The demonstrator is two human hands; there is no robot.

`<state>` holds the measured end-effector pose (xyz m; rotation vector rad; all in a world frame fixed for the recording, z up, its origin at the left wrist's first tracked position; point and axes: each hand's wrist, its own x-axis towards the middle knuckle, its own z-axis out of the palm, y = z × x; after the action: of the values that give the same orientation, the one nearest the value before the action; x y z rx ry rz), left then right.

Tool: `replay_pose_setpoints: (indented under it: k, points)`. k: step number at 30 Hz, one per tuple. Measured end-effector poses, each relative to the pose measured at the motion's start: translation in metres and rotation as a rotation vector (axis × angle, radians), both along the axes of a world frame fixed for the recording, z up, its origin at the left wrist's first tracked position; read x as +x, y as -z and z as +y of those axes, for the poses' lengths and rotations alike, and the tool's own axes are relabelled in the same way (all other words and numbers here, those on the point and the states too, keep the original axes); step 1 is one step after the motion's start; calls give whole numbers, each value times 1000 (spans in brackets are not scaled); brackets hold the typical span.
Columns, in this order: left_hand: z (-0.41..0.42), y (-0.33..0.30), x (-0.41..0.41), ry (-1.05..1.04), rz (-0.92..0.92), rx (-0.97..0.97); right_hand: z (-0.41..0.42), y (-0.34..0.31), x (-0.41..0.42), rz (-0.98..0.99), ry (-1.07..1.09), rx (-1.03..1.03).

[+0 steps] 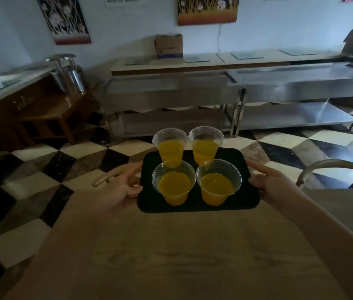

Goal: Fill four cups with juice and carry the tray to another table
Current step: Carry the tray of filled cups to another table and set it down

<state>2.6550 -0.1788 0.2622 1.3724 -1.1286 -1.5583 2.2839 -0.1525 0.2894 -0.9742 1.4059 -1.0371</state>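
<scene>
Left hand (120, 187) and right hand (273, 185) grip the short ends of a black tray (195, 207), its long axis crosswise over a wooden table (193, 256), carrying four upright juice cups (173, 185).

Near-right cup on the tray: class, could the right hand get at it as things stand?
Probably not yet: the right hand is gripping the tray edge. The near-right cup stands close with nothing between, but letting go would leave only the left hand holding.

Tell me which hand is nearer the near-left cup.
Left. The left hand grips the tray edge just beside that cup; the right hand holds the opposite edge.
</scene>
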Motion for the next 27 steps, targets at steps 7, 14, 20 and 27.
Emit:
replay_pose_setpoints:
  k: [7,14,20,27]
  points:
    - [-9,74,4,18,-47,98,-14,70,3,39,-4,104]
    - [-3,167,10,-111,-93,171,-13,144,7,51,4,208]
    - [16,205,3,-113,-143,254,-3,202,8,28,34,324]
    - [35,248,-2,-110,-197,370,18,255,18,63,50,414]
